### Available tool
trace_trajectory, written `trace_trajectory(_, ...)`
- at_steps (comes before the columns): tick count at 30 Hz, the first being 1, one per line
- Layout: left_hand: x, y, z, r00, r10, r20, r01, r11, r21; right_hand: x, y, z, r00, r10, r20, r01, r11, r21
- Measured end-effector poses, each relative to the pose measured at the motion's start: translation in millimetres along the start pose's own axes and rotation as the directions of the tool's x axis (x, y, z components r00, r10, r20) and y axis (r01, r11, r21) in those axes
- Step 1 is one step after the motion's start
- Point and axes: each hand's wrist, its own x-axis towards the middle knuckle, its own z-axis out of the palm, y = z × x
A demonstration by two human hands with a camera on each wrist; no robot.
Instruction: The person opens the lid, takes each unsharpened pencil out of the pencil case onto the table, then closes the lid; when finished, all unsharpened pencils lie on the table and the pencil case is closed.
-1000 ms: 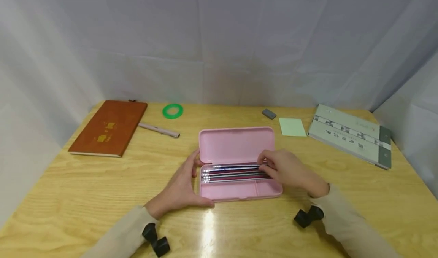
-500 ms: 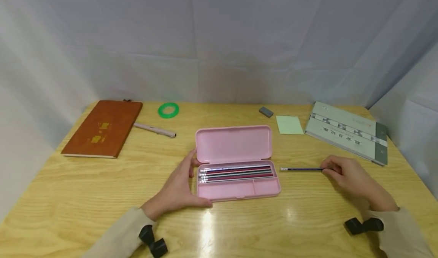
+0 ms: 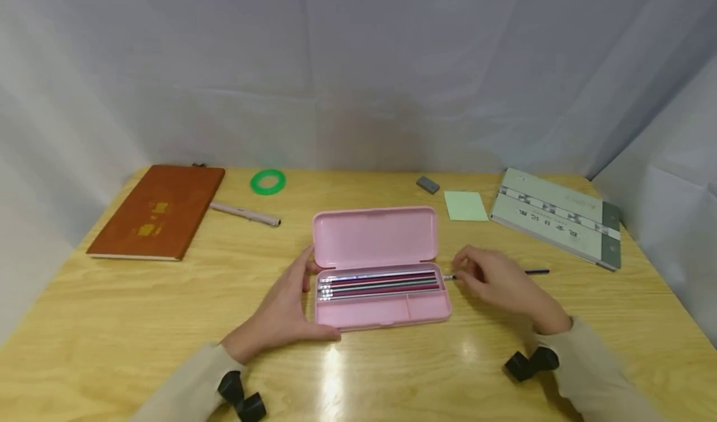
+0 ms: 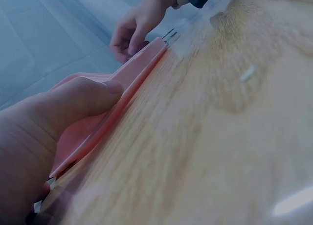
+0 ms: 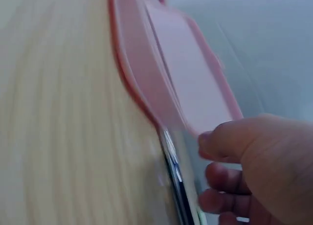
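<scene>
A pink pencil case [image 3: 381, 310] lies with its lid up, several pencils [image 3: 381, 283] side by side in its rear compartment. My left hand [image 3: 280, 313] holds the case's left end, its thumb along the front edge and its fingers behind. In the left wrist view that thumb [image 4: 93, 95] rests on the rim. To the right of the case a dark blue pencil [image 3: 538, 272] lies on the table, its eraser end close to the case. Above it hovers my right hand [image 3: 495, 282], fingers loosely bent; the right wrist view shows nothing between them, and the hand apart from the pencil [image 5: 177, 178].
An orange-brown notebook [image 3: 162, 213] and a pale pen [image 3: 246, 213] lie left, a green tape ring [image 3: 267, 172] behind. At the back right are a grey eraser [image 3: 428, 185], a green sticky note [image 3: 466, 206] and a grey-green book [image 3: 554, 216].
My right hand took a dark blue pencil out of the case, laid it on the table to the right, let go and came back left toward the case. My left hand stays on the case.
</scene>
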Motion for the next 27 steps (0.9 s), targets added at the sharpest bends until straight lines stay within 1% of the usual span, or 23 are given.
trace_trajectory(2,0.6,-0.5,0.8,1.000,0.004,-0.002,-0.004,1.000,0.000,10.0,-12.3,9.0,0.999,-0.048,0.008,0.048,0.999,-0.021)
trace_trajectory(5,1.4,-0.9,2.1,1.000,0.002,0.002,-0.002,1.000,-0.004,21.1,-28.2,21.0,0.993,-0.119,0.024,0.121,0.987,-0.106)
trace_trajectory(9,0.4,-1.9,2.1,1.000,-0.001,0.002,0.001,1.000,-0.009,30.7,-42.6,30.1,0.985,-0.169,0.041,0.174,0.970,-0.171)
trace_trajectory(12,1.0,-3.0,2.1,1.000,0.007,-0.003,-0.007,1.000,-0.021,34.4,-48.6,33.2,0.983,-0.179,0.041,0.184,0.970,-0.159)
trace_trajectory(15,3.2,-3.8,2.3,1.000,0.012,0.009,-0.012,0.999,-0.031,35.9,-51.3,36.0,0.982,-0.183,0.038,0.187,0.971,-0.150)
trace_trajectory(20,2.1,-4.3,3.7,1.000,0.006,0.021,-0.005,0.999,-0.039,34.6,-53.3,39.1,0.987,-0.157,0.027,0.159,0.973,-0.165)
trace_trajectory(24,0.3,-3.7,2.4,1.000,-0.006,0.010,0.006,0.999,-0.034,31.7,-53.3,33.9,0.989,-0.144,-0.018,0.140,0.978,-0.158)
trace_trajectory(27,1.0,-2.5,1.0,1.000,-0.002,0.007,0.002,1.000,-0.028,24.5,-45.2,22.4,0.984,-0.148,-0.095,0.135,0.983,-0.127)
